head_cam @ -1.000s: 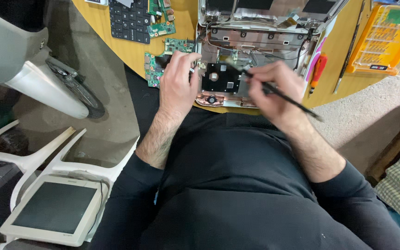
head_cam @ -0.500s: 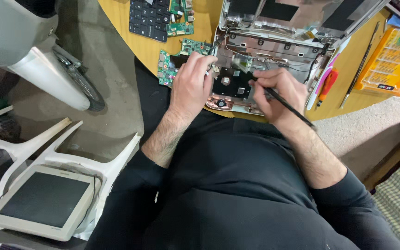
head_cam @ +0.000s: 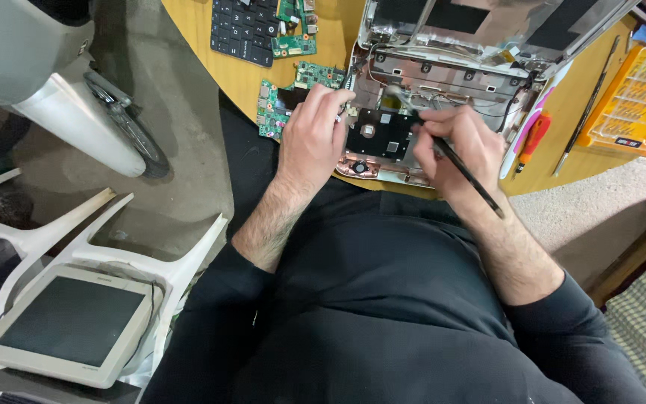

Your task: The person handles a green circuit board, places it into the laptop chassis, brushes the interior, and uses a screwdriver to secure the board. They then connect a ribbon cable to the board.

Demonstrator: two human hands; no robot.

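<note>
An opened laptop chassis (head_cam: 443,97) is seen lying at the near edge of a yellow wooden table (head_cam: 196,30), its bare metal frame and a black internal plate (head_cam: 379,135) exposed just beyond the fingertips. The chassis is judged stiff but fragile, with thin wires and small parts easily bent; it is best held by its outer frame, not by the components. The left hand (head_cam: 312,138) is laid flat on the chassis's left edge, fingers curled down on it and nothing enclosed. The right hand (head_cam: 461,146) is closed around a slim black tool (head_cam: 469,176), whose tip is hidden ahead of the fingers. A green circuit board (head_cam: 274,108) lies just left of the left fingers, a keyboard (head_cam: 244,30) further beyond, and a red-handled screwdriver (head_cam: 534,138) and an orange bit case (head_cam: 633,105) are set right of the right fingers. Compared with half a second earlier, both hands are placed much as before.
</note>
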